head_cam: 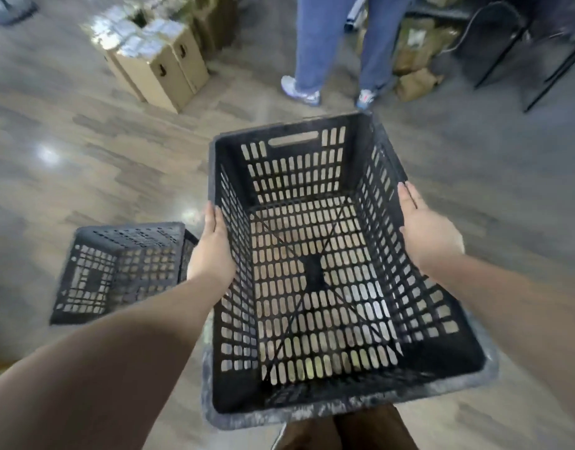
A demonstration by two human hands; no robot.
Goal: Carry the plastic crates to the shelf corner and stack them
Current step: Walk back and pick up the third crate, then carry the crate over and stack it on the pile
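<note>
A black slotted plastic crate (344,407) hangs in front of me, open side up and empty, held off the floor between both hands. My left hand (213,245) grips its left rim, thumb over the edge and fingers hidden outside the wall. My right hand (425,230) holds the right rim, fingers lying along the edge and partly hidden behind it. A second black crate (123,267) lies tipped on its side on the floor to my lower left, apart from the one I carry.
Ahead stands a person in blue trousers (315,43) and sneakers. Cardboard boxes (159,60) sit at the back left, brown paper bags (416,82) and a black chair (493,40) at the back right. Wood-pattern floor (101,151) lies between.
</note>
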